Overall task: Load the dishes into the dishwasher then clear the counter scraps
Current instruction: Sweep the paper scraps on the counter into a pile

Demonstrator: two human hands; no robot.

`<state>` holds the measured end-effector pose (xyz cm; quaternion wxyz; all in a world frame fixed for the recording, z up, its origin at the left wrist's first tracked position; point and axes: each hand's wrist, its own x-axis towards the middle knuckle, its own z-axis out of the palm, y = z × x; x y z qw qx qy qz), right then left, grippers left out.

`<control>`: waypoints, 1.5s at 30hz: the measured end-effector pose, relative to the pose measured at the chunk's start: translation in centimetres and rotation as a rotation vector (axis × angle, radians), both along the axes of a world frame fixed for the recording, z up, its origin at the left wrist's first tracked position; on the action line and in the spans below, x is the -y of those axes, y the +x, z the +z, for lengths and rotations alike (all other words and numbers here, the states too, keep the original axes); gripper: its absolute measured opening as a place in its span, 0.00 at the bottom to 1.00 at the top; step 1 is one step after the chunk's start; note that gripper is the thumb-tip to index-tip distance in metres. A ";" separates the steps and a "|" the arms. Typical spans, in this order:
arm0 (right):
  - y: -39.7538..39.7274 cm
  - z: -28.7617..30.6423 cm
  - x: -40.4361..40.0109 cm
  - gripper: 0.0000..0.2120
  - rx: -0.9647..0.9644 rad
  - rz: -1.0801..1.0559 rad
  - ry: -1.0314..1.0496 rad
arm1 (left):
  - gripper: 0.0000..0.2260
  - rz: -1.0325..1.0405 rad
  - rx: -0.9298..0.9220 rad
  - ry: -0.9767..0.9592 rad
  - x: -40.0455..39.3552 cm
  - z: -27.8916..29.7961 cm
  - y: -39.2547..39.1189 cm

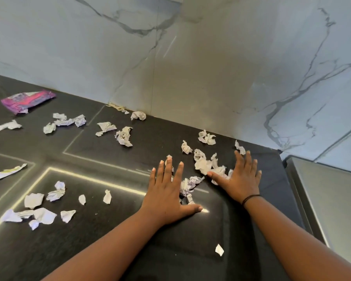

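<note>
At the far left of the dark glossy stone counter lies a crumpled pink and purple plastic wrapper, and many white crumpled paper scraps are scattered across the surface. The left hand lies flat with fingers spread. A small heap of scraps sits between it and the right hand, which is also flat, fingers spread, touching scraps.

Bright, even light w/ strip glare on dark counter; wide-angle bend at edges, slightly soft.
</note>
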<state>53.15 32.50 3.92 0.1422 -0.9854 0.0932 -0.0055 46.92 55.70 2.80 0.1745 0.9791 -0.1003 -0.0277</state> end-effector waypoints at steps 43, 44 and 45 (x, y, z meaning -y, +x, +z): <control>2.4 3.3 -7.2 0.12 0.050 0.297 0.222 | 0.19 -0.033 0.294 -0.092 0.2 0.8 -0.1; 2.0 4.1 -6.9 0.12 0.091 0.245 0.295 | 0.20 0.020 0.270 -0.131 0.1 0.9 -0.5; 1.4 5.1 -6.6 0.12 0.133 0.210 0.337 | 0.19 0.075 0.219 -0.179 0.0 1.2 -1.1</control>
